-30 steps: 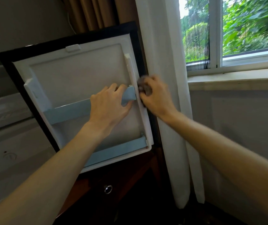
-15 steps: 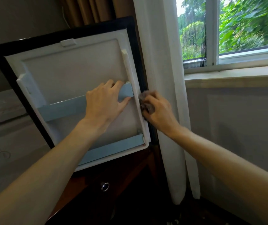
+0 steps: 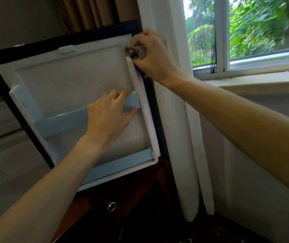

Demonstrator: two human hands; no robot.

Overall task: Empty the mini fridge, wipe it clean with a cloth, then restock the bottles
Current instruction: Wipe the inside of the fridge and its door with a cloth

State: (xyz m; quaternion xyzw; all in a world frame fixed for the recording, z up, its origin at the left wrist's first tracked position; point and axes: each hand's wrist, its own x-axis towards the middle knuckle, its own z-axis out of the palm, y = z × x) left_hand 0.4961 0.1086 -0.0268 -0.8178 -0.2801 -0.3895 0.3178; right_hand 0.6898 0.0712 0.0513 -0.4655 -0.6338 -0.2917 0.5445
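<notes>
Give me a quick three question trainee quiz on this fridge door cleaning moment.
1. True or false: the right hand grips the cloth at the door's upper right corner.
2. What does the left hand hold? A) a bottle B) the upper blue shelf rail C) the white curtain
3. How many blue rails does the fridge door carry?

Key: 1 true; 2 B; 3 two.

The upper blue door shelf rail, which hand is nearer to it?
Left. The left hand grips the upper blue rail near its right end; the right hand is above it, holding a cloth at the door's top corner.
</notes>
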